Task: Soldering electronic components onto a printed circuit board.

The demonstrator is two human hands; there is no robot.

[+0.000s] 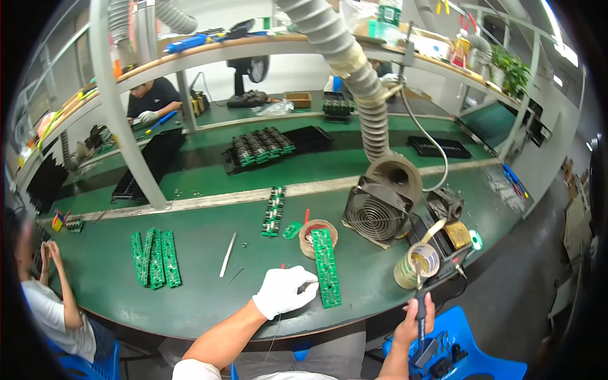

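Observation:
My left hand (283, 290) wears a white glove and rests on the green bench, its fingers pinching something small and thin beside a long green circuit board (326, 266). That board leans with its far end on a roll of brown tape (316, 237). My right hand (417, 320) is bare and grips a dark-handled soldering iron (421, 303) at the bench's front edge, tip pointing up toward a spool of solder wire (417, 264).
Several green boards (155, 258) lie at left, more boards (273, 211) at centre. A small fan (375, 217) under a grey extraction hose (362, 85) stands right of centre. Tweezers (228, 254) lie on the bench. A seated person (47, 304) is at left; another (152, 100) works behind.

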